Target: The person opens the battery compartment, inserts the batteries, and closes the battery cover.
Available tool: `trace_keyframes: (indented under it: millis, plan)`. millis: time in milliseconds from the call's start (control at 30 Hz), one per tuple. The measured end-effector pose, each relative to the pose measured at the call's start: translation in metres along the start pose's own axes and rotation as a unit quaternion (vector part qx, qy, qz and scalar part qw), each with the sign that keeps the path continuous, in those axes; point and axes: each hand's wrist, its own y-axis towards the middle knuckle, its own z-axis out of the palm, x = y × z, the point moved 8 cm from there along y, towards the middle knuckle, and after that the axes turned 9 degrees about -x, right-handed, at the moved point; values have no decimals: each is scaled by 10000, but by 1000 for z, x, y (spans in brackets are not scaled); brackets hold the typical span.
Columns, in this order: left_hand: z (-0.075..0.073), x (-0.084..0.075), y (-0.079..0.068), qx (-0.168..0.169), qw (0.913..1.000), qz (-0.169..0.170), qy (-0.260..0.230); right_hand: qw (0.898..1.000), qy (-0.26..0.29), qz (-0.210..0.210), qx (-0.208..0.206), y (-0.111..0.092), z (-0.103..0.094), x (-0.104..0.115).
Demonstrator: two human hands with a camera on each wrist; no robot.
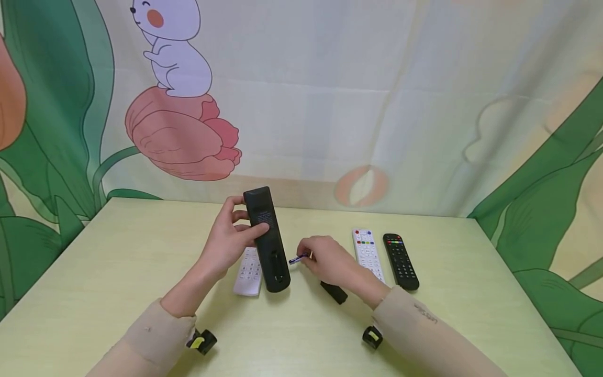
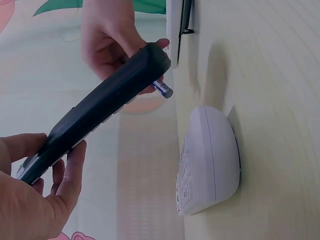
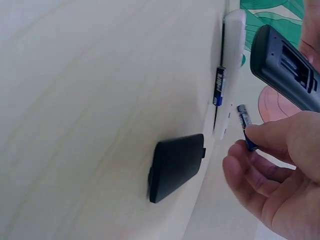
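My left hand (image 1: pixel 225 241) grips a black remote control (image 1: pixel 266 243) tilted above the table, its back towards the head camera. An uncovered battery compartment (image 3: pixel 295 65) shows near the remote's lower end. Just right of that end, my right hand (image 1: pixel 330 262) pinches a small blue-and-silver battery (image 3: pixel 244 117) between thumb and fingers. Below the right hand, a black battery cover (image 3: pixel 177 165) lies on the table. A second battery (image 3: pixel 219 86) lies beside a white remote (image 1: pixel 247 276), which the held remote partly overlaps in the head view.
Right of the right hand lie another white remote (image 1: pixel 366 251), partly behind the forearm, and a black remote (image 1: pixel 401 262) with its buttons up. A printed cloth (image 1: pixel 301 115) hangs along the back edge of the pale table (image 1: pixel 141 251).
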Motion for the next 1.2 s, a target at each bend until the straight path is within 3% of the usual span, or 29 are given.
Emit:
trace_keyframes:
  millis: [500, 933, 1200]
  plan:
    - [0, -1, 2, -41, 10000, -4, 70, 9948, 583, 110, -824, -8, -28, 1]
    - [3, 1, 2, -46, 10000, -56, 8, 9919, 767, -4, -1010, -16, -37, 1]
    - [4, 2, 2, -35, 9999, -84, 63, 9855, 1347, -113, -1029, -19, -38, 6]
